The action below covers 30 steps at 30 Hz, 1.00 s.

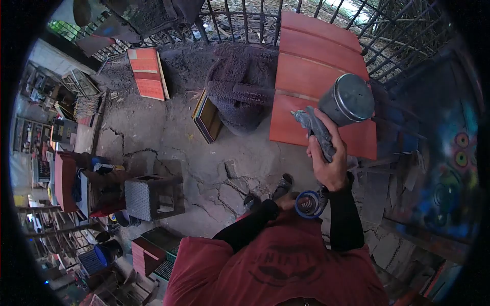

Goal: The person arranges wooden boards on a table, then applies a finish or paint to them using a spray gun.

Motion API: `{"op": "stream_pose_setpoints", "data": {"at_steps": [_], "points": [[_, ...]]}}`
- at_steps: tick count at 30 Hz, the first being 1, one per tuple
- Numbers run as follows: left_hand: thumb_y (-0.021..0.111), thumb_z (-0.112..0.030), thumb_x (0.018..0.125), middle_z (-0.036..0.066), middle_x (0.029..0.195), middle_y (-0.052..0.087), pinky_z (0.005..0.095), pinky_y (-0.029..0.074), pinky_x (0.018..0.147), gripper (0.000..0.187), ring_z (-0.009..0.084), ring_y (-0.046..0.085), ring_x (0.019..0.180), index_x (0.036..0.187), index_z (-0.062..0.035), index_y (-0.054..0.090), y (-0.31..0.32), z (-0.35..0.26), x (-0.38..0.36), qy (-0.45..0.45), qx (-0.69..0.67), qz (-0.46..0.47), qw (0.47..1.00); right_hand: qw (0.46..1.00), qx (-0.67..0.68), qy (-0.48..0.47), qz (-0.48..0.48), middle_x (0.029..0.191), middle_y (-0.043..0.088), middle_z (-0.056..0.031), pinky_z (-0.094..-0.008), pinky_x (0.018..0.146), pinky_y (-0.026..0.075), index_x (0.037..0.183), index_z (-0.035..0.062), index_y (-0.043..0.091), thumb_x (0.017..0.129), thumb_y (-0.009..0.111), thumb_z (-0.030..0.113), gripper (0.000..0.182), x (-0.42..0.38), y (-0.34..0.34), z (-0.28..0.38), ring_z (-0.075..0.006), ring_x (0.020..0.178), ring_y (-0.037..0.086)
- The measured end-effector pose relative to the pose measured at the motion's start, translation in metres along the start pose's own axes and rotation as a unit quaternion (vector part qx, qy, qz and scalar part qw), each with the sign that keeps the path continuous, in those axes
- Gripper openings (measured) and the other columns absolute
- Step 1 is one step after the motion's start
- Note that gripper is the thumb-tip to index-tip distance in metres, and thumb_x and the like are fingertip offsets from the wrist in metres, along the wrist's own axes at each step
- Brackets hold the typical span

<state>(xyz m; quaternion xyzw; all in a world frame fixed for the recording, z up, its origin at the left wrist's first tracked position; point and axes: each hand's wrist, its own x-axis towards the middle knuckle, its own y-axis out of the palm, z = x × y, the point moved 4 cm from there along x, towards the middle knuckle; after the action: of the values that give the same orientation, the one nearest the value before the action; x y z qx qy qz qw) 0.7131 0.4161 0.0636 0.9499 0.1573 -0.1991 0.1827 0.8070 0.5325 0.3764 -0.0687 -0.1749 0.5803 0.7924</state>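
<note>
One spray gun point(318, 131) slants lengthwise, pointing forward-left.

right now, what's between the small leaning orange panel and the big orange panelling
A dark lumpy mound and, at its near left side, a stack of thin panels, in the head view.

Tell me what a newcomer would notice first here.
Probably the orange-red panel at upper right, by the dark bars. In front of it, the right hand grips a grey tool beside a metal canister. Lower down, a blue-rimmed container shows by the left hand.
</note>
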Motion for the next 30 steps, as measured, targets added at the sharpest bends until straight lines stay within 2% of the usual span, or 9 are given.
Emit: {"op": "stream_pose_setpoints", "data": {"at_steps": [4, 7, 9, 12, 15, 19, 24, 28, 30], "points": [[0.054, -0.048, 0.084, 0.016, 0.118, 0.054, 0.0333, 0.040, 0.091, 0.064, 0.0221, 0.050, 0.109, 0.119, 0.0057, 0.048, 0.006, -0.006, 0.007, -0.001, 0.019, 0.015, 1.000, 0.999, -0.011, 0.016, -0.028, 0.114, 0.056, -0.0199, -0.0346, 0.086, 0.043, 0.123, 0.0042, 0.046, 0.085, 0.051, 0.004, 0.039, -0.001, -0.021, -0.011, -0.0300, 0.107, 0.055], [0.058, -0.045, 0.083, 0.015, 0.115, 0.055, 0.0318, 0.041, 0.089, 0.064, 0.0207, 0.052, 0.106, 0.121, 0.0060, 0.047, 0.017, -0.008, 0.011, -0.024, -0.095, 0.025, 0.995, 0.998, -0.021, 0.025, -0.053, 0.104, 0.059, -0.0173, -0.0319, 0.078, 0.046, 0.124, 0.0070, 0.046, 0.085, 0.051, 0.003, 0.040, -0.007, -0.040, -0.015, -0.0228, 0.093, 0.060], [0.060, -0.040, 0.083, 0.013, 0.114, 0.056, 0.0291, 0.042, 0.087, 0.062, 0.0174, 0.053, 0.101, 0.122, 0.0058, 0.045, 0.023, -0.015, 0.015, -0.035, -0.175, 0.071, 0.981, 0.991, 0.037, 0.111, -0.063, 0.093, 0.058, -0.0131, -0.0274, 0.067, 0.046, 0.126, 0.0095, 0.046, 0.086, 0.051, 0.002, 0.041, -0.013, -0.053, -0.018, -0.0133, 0.075, 0.058], [0.061, -0.036, 0.084, 0.010, 0.111, 0.057, 0.0263, 0.043, 0.085, 0.060, 0.0142, 0.053, 0.097, 0.123, 0.0047, 0.044, 0.032, -0.040, 0.014, -0.034, -0.207, 0.108, 0.972, 0.988, 0.050, 0.090, -0.111, 0.083, 0.055, -0.0076, -0.0240, 0.060, 0.044, 0.127, 0.0107, 0.045, 0.087, 0.050, 0.002, 0.041, -0.020, -0.071, -0.024, -0.0080, 0.064, 0.050], [0.060, -0.037, 0.085, 0.010, 0.113, 0.055, 0.0271, 0.041, 0.088, 0.060, 0.0153, 0.052, 0.100, 0.125, 0.0042, 0.042, 0.038, -0.076, 0.008, -0.053, -0.205, 0.142, 0.967, 0.983, 0.038, 0.105, -0.143, 0.082, 0.054, -0.0046, -0.0234, 0.059, 0.043, 0.128, 0.0109, 0.044, 0.087, 0.049, 0.002, 0.041, -0.027, -0.092, -0.029, -0.0078, 0.063, 0.048], [0.057, -0.039, 0.086, 0.011, 0.117, 0.052, 0.0282, 0.038, 0.093, 0.060, 0.0166, 0.049, 0.106, 0.125, 0.0034, 0.042, 0.044, -0.042, 0.034, -0.069, -0.145, 0.140, 0.977, 0.977, 0.032, 0.110, -0.181, 0.081, 0.053, -0.0032, -0.0229, 0.058, 0.043, 0.128, 0.0106, 0.044, 0.088, 0.048, 0.002, 0.041, -0.037, -0.118, -0.033, -0.0074, 0.061, 0.047], [0.050, -0.045, 0.088, 0.011, 0.124, 0.048, 0.0301, 0.032, 0.100, 0.064, 0.0192, 0.043, 0.116, 0.128, 0.0038, 0.039, 0.054, -0.028, 0.052, -0.138, -0.266, 0.156, 0.941, 0.964, 0.045, 0.130, -0.226, 0.082, 0.053, -0.0047, -0.0213, 0.057, 0.042, 0.128, 0.0086, 0.043, 0.087, 0.048, 0.002, 0.042, -0.050, -0.152, -0.041, -0.0067, 0.061, 0.047], [0.047, -0.048, 0.089, 0.010, 0.126, 0.047, 0.0311, 0.030, 0.102, 0.065, 0.0202, 0.041, 0.118, 0.129, 0.0032, 0.038, 0.060, 0.004, 0.078, -0.143, -0.244, 0.162, 0.945, 0.960, 0.021, 0.121, -0.251, 0.082, 0.053, -0.0050, -0.0213, 0.057, 0.042, 0.129, 0.0082, 0.042, 0.087, 0.046, 0.002, 0.043, -0.057, -0.178, -0.050, -0.0065, 0.061, 0.047], [0.043, -0.050, 0.089, 0.012, 0.126, 0.047, 0.0312, 0.030, 0.102, 0.065, 0.0211, 0.041, 0.118, 0.128, 0.0021, 0.041, 0.059, -0.034, 0.077, -0.107, -0.085, 0.174, 0.975, 0.954, 0.022, 0.128, -0.270, 0.082, 0.053, -0.0052, -0.0214, 0.056, 0.043, 0.129, 0.0079, 0.042, 0.087, 0.046, 0.001, 0.043, -0.060, -0.191, -0.056, -0.0066, 0.061, 0.047]]}}
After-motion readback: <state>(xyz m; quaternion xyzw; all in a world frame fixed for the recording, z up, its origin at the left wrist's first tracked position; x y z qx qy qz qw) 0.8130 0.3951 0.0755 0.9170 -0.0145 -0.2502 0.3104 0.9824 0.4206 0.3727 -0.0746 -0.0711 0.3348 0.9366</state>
